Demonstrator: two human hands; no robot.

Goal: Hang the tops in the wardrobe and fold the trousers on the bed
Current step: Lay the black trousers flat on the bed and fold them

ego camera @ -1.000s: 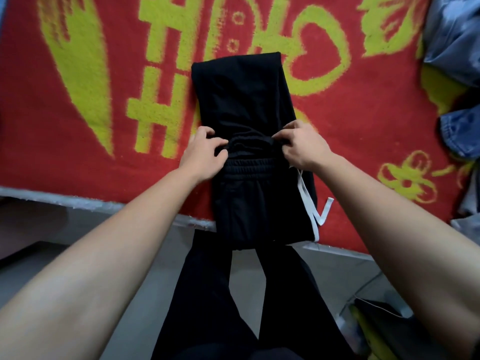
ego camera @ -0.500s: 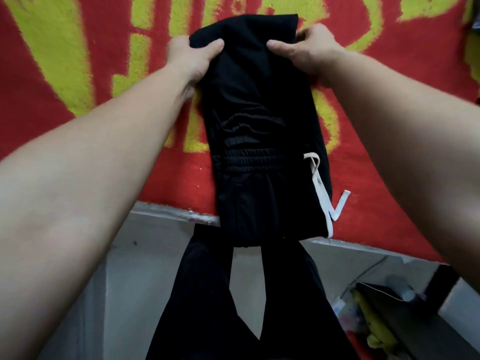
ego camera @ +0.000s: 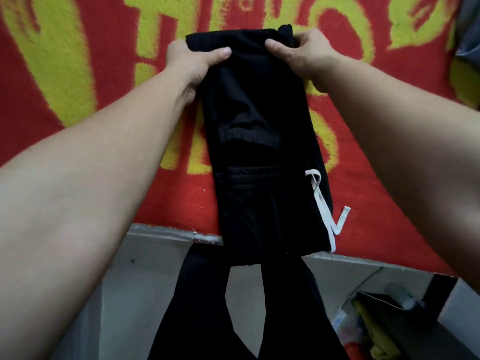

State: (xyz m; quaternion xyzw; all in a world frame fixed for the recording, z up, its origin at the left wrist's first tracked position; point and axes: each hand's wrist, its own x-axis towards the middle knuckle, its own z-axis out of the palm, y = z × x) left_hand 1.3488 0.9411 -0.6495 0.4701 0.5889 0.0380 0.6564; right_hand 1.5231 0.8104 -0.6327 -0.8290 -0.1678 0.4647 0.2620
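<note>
Black trousers lie folded lengthwise on the red and yellow blanket of the bed, running from its near edge away from me. Their elastic waistband sits mid-length, and a white drawstring trails off the right side. My left hand grips the far left corner of the fold, thumb on top of the cloth. My right hand grips the far right corner the same way. The far edge is slightly bunched under my right fingers.
The bed's near edge runs across the lower frame, with grey floor below. My own black trouser legs stand against it. Clutter and a dark box sit on the floor at lower right. Blue-grey clothing lies at the far right.
One second ago both hands held the trousers at the waistband. They have moved forward to the far end of the folded trousers and now grip its two corners.
</note>
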